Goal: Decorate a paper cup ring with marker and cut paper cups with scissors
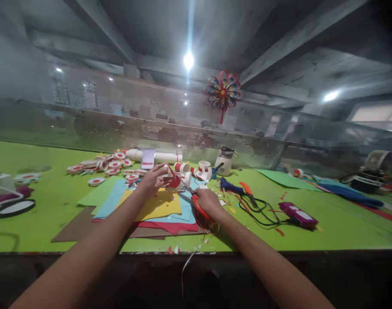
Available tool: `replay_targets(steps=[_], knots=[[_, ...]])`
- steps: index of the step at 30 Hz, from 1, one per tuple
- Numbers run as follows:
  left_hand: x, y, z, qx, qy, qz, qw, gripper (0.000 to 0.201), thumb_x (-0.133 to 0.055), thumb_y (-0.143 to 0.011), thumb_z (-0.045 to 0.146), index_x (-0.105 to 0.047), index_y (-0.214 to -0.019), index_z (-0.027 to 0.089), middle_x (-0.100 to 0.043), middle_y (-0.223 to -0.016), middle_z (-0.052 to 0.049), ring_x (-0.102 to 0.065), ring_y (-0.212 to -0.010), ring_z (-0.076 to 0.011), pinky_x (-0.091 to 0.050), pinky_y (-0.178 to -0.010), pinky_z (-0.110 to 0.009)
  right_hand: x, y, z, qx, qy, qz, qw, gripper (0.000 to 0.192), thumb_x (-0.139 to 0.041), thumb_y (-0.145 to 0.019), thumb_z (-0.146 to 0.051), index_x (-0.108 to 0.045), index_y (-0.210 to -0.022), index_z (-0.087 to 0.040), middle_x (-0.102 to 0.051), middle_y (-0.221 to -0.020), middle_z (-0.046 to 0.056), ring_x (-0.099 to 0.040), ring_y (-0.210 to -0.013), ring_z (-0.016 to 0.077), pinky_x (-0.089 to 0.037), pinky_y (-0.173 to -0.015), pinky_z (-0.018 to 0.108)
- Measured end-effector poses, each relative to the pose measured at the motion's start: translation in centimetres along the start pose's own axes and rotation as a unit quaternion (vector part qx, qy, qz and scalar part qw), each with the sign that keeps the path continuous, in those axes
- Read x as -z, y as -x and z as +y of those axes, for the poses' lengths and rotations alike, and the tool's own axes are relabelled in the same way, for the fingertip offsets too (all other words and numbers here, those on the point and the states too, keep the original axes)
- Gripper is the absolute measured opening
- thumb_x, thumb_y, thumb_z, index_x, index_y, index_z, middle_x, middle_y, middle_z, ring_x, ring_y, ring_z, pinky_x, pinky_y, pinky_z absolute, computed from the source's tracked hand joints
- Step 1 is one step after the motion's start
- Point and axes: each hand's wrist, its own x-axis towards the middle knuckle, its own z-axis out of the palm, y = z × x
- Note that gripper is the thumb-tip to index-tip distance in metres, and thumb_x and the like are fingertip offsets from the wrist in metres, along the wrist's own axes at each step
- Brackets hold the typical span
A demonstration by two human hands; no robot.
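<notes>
My right hand [209,201] is closed round the orange handles of a pair of scissors [199,208], whose blades point up and left toward my left hand. My left hand [155,178] pinches a small red and white paper piece [173,174] just above the sheets. The blade tips are close to this piece; I cannot tell whether they touch it. Below my hands lies a stack of coloured paper, with a yellow sheet [164,204] on top and light blue, green and red ones under it. Small paper scraps [176,249] are scattered near the table's front edge.
Behind my left hand lie a pile of red and white paper rings [114,164], a white roll [167,157] and a phone [148,159]. A glue gun [231,186], cables, a purple box [299,214] and a jar [224,162] stand right. A paper flower [223,92] hangs on the mesh partition.
</notes>
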Motion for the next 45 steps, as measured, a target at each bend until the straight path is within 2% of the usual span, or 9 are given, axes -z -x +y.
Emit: replay_targets(steps=[3, 7, 11, 15, 20, 25, 29, 37, 45], knots=[[0.1, -0.2, 0.3, -0.018, 0.041, -0.003, 0.999, 0.022, -0.060, -0.087, 0.015, -0.058, -0.109, 0.014, -0.062, -0.081, 0.001, -0.063, -0.069, -0.0124, -0.055, -0.069, -0.029, 0.0, 0.5, -0.5, 0.003, 0.016, 0.003, 1.000, 0.028, -0.058, -0.094, -0.032, -0.060, -0.116, -0.016, -0.063, -0.116, 0.008, -0.064, -0.098, 0.0208, -0.054, -0.084, 0.041], [0.4, -0.5, 0.4, -0.020, 0.066, -0.006, 0.998, 0.014, -0.061, -0.088, 0.019, -0.061, -0.101, 0.014, -0.062, -0.083, 0.000, -0.060, -0.068, -0.0100, -0.054, -0.066, -0.025, -0.1, 0.7, -0.9, 0.002, 0.023, 0.004, 1.000, 0.028, -0.058, -0.094, -0.033, -0.060, -0.116, -0.016, -0.063, -0.116, 0.008, -0.064, -0.099, 0.0212, -0.054, -0.084, 0.042], [0.6, -0.5, 0.3, 0.011, 0.066, -0.027, 0.997, 0.021, -0.058, -0.092, 0.030, -0.060, -0.106, 0.013, -0.064, -0.092, -0.003, -0.062, -0.071, -0.0124, -0.054, -0.062, -0.027, -0.2, 0.6, -0.8, -0.006, 0.017, 0.005, 1.000, 0.029, -0.058, -0.094, -0.033, -0.060, -0.117, -0.016, -0.063, -0.117, 0.008, -0.063, -0.100, 0.0215, -0.054, -0.085, 0.043], [-0.1, 0.3, 0.5, 0.006, 0.069, -0.046, 0.997, 0.021, -0.072, -0.079, 0.028, -0.066, -0.097, 0.019, -0.067, -0.084, -0.002, -0.064, -0.071, -0.0128, -0.055, -0.064, -0.024, -0.1, 0.7, -0.6, 0.000, -0.002, 0.006, 1.000, 0.028, -0.058, -0.094, -0.033, -0.060, -0.117, -0.016, -0.063, -0.116, 0.008, -0.064, -0.099, 0.0212, -0.054, -0.085, 0.042], [-1.2, 1.3, 1.1, -0.008, 0.081, -0.063, 0.995, 0.039, -0.077, -0.070, 0.026, -0.068, -0.108, 0.019, -0.072, -0.099, -0.008, -0.068, -0.082, -0.0178, -0.057, -0.072, -0.028, 0.8, 0.1, -0.3, -0.001, -0.036, 0.008, 0.999, 0.028, -0.059, -0.094, -0.032, -0.060, -0.116, -0.016, -0.063, -0.116, 0.008, -0.064, -0.099, 0.0209, -0.054, -0.084, 0.041], [-1.7, 2.0, 1.4, -0.009, 0.094, -0.071, 0.993, 0.056, -0.081, -0.065, 0.017, -0.065, -0.119, 0.021, -0.072, -0.086, -0.003, -0.067, -0.073, -0.0125, -0.055, -0.073, -0.024, 3.1, -2.2, 0.5, -0.002, -0.104, 0.006, 0.995, 0.031, -0.060, -0.093, -0.032, -0.059, -0.119, -0.017, -0.062, -0.119, 0.008, -0.063, -0.101, 0.0221, -0.054, -0.084, 0.042], [-2.3, 2.4, 1.4, 0.009, 0.077, -0.079, 0.994, 0.065, -0.083, -0.063, 0.018, -0.062, -0.124, 0.022, -0.071, -0.088, -0.004, -0.068, -0.078, -0.0146, -0.055, -0.076, -0.026, 4.3, -2.8, 1.8, 0.003, -0.183, 0.005, 0.983, 0.031, -0.059, -0.093, -0.032, -0.058, -0.119, -0.016, -0.062, -0.117, 0.008, -0.064, -0.097, 0.0211, -0.055, -0.081, 0.041], [-3.2, 3.0, 2.2, 0.020, -0.008, -0.027, 0.999, 0.065, -0.083, -0.065, 0.024, -0.061, -0.125, 0.021, -0.069, -0.094, -0.006, -0.070, -0.084, -0.0183, -0.056, -0.077, -0.028, 3.4, -0.6, 3.5, 0.077, -0.295, 0.051, 0.951, 0.026, -0.057, -0.095, -0.034, -0.061, -0.111, -0.014, -0.066, -0.100, 0.005, -0.066, -0.081, 0.0160, -0.056, -0.072, 0.035], [-3.4, 0.9, 5.2, -0.006, -0.073, -0.055, 0.996, 0.063, -0.082, -0.068, 0.031, -0.060, -0.127, 0.022, -0.069, -0.102, -0.010, -0.072, -0.084, -0.0238, -0.057, -0.079, -0.036, 4.1, -1.1, 4.0, 0.110, -0.340, 0.123, 0.926, 0.041, -0.061, -0.083, -0.043, -0.066, -0.107, -0.010, -0.066, -0.072, 0.003, -0.059, -0.064, 0.0183, -0.048, -0.062, 0.030]])
